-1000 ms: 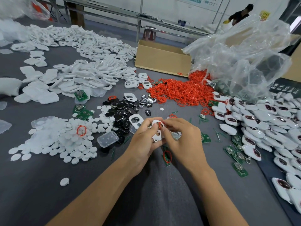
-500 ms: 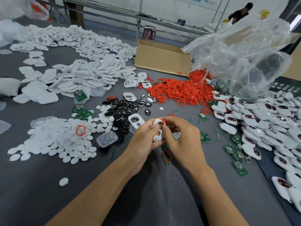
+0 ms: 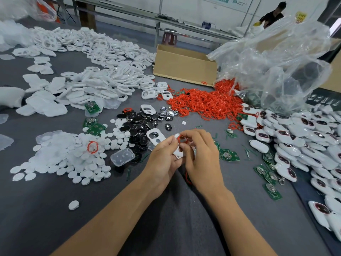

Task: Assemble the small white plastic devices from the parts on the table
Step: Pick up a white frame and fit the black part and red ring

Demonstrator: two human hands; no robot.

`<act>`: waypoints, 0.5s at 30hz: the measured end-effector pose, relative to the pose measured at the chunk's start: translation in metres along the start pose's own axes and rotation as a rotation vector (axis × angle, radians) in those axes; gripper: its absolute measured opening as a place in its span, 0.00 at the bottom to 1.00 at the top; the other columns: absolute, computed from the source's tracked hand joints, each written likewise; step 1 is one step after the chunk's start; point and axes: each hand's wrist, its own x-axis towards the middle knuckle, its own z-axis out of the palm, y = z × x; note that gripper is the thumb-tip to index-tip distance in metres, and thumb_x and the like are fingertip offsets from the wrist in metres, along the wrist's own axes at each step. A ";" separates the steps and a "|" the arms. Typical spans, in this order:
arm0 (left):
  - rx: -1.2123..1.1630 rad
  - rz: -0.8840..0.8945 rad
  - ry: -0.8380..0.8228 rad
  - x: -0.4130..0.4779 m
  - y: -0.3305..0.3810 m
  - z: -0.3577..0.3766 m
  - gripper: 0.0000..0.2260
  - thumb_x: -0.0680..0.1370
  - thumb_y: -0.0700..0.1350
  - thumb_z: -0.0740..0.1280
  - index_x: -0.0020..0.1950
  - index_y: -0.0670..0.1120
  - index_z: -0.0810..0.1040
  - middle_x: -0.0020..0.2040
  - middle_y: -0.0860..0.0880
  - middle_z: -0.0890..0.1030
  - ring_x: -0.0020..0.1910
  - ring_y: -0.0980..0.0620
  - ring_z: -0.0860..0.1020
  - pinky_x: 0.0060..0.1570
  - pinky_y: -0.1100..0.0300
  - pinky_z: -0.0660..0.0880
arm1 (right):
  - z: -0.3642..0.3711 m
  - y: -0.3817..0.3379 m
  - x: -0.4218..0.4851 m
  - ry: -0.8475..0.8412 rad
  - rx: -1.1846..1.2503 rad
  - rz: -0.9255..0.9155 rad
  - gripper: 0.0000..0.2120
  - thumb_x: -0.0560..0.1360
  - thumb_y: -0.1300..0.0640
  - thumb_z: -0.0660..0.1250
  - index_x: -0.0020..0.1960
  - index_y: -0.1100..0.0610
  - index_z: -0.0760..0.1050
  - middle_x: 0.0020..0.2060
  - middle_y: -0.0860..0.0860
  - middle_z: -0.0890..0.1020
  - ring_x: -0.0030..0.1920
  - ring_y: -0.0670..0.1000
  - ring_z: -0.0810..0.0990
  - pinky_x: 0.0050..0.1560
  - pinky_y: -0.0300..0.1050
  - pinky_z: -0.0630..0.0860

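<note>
Two hands fit a red ring on a white shell

The left hand (image 3: 165, 157) pinches the shell (image 3: 178, 152) by its edge, thumb on top; the right hand (image 3: 202, 157) pinches the ring (image 3: 181, 139) with curled fingertips against the shell's far end. The shell sits between both hands over the grey table (image 3: 46, 209), near a black disc heap (image 3: 136, 126). White discs (image 3: 60, 156) lie to the left, the red ring heap (image 3: 203, 104) beyond, green boards (image 3: 228, 156) and finished devices (image 3: 295, 137) to the right
</note>
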 end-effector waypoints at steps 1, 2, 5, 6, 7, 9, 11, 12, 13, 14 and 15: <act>0.001 0.000 0.007 0.000 0.000 0.000 0.12 0.84 0.39 0.54 0.58 0.38 0.75 0.52 0.43 0.80 0.45 0.56 0.79 0.52 0.61 0.77 | 0.000 0.000 0.000 0.000 0.007 0.007 0.10 0.72 0.69 0.67 0.52 0.60 0.78 0.47 0.51 0.78 0.48 0.52 0.75 0.51 0.41 0.70; 0.000 0.001 0.013 0.000 0.000 0.000 0.12 0.84 0.39 0.54 0.59 0.38 0.75 0.53 0.43 0.80 0.47 0.54 0.79 0.53 0.60 0.77 | 0.001 -0.001 0.000 -0.001 0.018 0.017 0.10 0.72 0.69 0.67 0.51 0.60 0.78 0.47 0.51 0.78 0.48 0.52 0.75 0.50 0.42 0.71; -0.003 0.004 0.018 -0.001 0.000 -0.001 0.13 0.84 0.39 0.54 0.59 0.37 0.75 0.55 0.41 0.81 0.49 0.53 0.81 0.51 0.62 0.78 | 0.001 -0.001 0.001 0.012 0.048 0.041 0.10 0.72 0.70 0.67 0.51 0.60 0.79 0.46 0.51 0.79 0.47 0.54 0.77 0.50 0.46 0.74; 0.000 0.005 0.022 -0.001 0.000 0.000 0.13 0.84 0.40 0.54 0.61 0.36 0.74 0.58 0.39 0.80 0.52 0.51 0.80 0.53 0.60 0.77 | 0.001 -0.001 0.001 0.020 0.058 0.043 0.10 0.71 0.70 0.67 0.50 0.61 0.79 0.45 0.52 0.79 0.46 0.54 0.78 0.50 0.47 0.74; 0.005 0.006 0.029 -0.001 0.000 0.000 0.14 0.84 0.40 0.54 0.64 0.35 0.73 0.61 0.37 0.79 0.55 0.49 0.79 0.56 0.59 0.75 | 0.001 -0.002 0.001 0.027 0.068 0.045 0.10 0.71 0.70 0.68 0.50 0.61 0.79 0.45 0.52 0.79 0.46 0.54 0.78 0.49 0.48 0.75; 0.013 0.013 0.046 -0.001 0.000 0.000 0.16 0.84 0.40 0.54 0.66 0.34 0.72 0.63 0.36 0.78 0.57 0.47 0.78 0.56 0.59 0.75 | 0.001 -0.002 0.001 0.036 0.073 0.048 0.10 0.70 0.70 0.68 0.50 0.61 0.79 0.45 0.52 0.80 0.46 0.55 0.79 0.49 0.50 0.76; 0.027 0.024 0.051 0.000 0.000 0.000 0.16 0.84 0.41 0.54 0.66 0.33 0.72 0.62 0.36 0.78 0.56 0.48 0.78 0.55 0.59 0.76 | 0.002 -0.003 0.002 0.034 0.063 0.050 0.10 0.70 0.70 0.67 0.50 0.61 0.79 0.45 0.52 0.80 0.46 0.55 0.79 0.49 0.51 0.76; 0.038 0.027 0.047 0.000 0.000 0.000 0.16 0.84 0.41 0.54 0.66 0.33 0.72 0.63 0.36 0.78 0.57 0.47 0.77 0.58 0.57 0.75 | 0.002 -0.003 0.002 0.031 0.059 0.052 0.10 0.70 0.70 0.67 0.50 0.61 0.79 0.45 0.52 0.80 0.46 0.55 0.79 0.49 0.52 0.76; 0.052 0.029 0.043 0.001 0.000 0.000 0.16 0.84 0.41 0.54 0.66 0.32 0.72 0.63 0.35 0.77 0.59 0.46 0.76 0.61 0.55 0.73 | 0.002 -0.002 0.002 0.029 0.056 0.055 0.10 0.71 0.70 0.67 0.50 0.61 0.79 0.45 0.52 0.80 0.46 0.55 0.78 0.50 0.52 0.76; 0.065 0.032 0.042 0.001 -0.001 0.000 0.17 0.84 0.41 0.54 0.66 0.32 0.72 0.64 0.35 0.77 0.61 0.44 0.76 0.64 0.52 0.71 | 0.002 -0.002 0.002 0.028 0.053 0.057 0.10 0.71 0.69 0.67 0.50 0.60 0.79 0.45 0.52 0.80 0.47 0.54 0.78 0.50 0.51 0.76; 0.071 0.035 0.044 0.002 -0.001 -0.001 0.16 0.84 0.41 0.55 0.66 0.32 0.72 0.64 0.35 0.77 0.63 0.43 0.75 0.66 0.51 0.70 | 0.002 -0.002 0.002 0.027 0.052 0.055 0.10 0.71 0.69 0.67 0.51 0.60 0.79 0.45 0.51 0.80 0.47 0.53 0.78 0.49 0.50 0.76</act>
